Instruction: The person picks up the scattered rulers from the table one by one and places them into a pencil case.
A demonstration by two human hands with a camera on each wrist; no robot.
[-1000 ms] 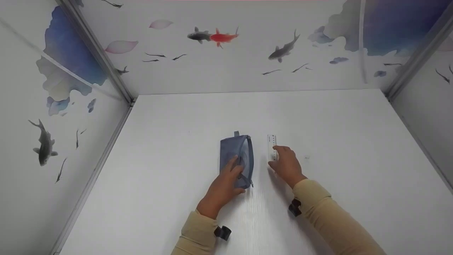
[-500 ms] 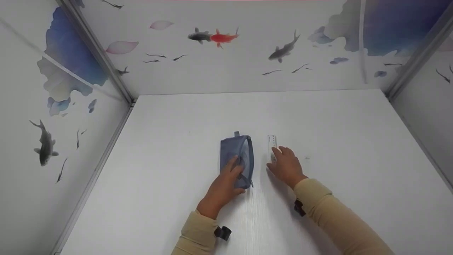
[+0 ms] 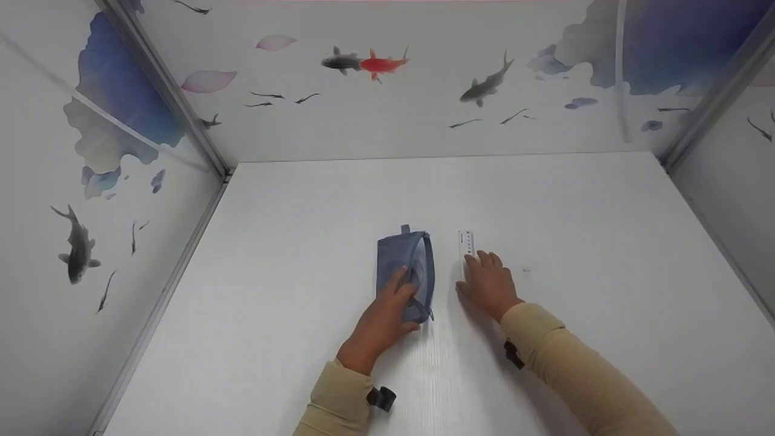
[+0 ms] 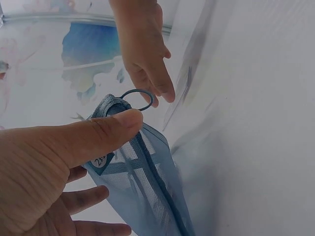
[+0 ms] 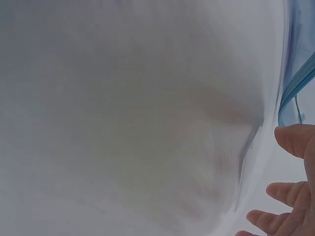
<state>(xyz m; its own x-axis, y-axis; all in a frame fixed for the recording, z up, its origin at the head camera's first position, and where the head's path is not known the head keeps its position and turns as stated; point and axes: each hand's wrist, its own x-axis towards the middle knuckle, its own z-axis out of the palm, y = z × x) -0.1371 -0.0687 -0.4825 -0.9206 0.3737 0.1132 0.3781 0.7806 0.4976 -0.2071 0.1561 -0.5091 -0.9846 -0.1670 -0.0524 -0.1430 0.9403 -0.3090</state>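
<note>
A blue mesh zip pouch lies on the white table with its zipped side gaping toward the right. My left hand rests on the pouch's near part, fingers extended along it. In the left wrist view the thumb reaches the pouch's corner beside a loop, the other fingers spread apart. To the right, a clear ruler with dark marks lies lengthwise away from me. Over its near part is my right hand, hiding that end. In the right wrist view its fingers are spread, with a gap to the ruler.
White panels printed with fish and blue washes enclose the table at the back and both sides. A small faint clear piece lies right of my right hand. Metal posts stand at the back corners.
My right hand's fingers have drawn slightly back toward me and spread over the ruler's near part. The ruler, the pouch and my left hand keep their places.
</note>
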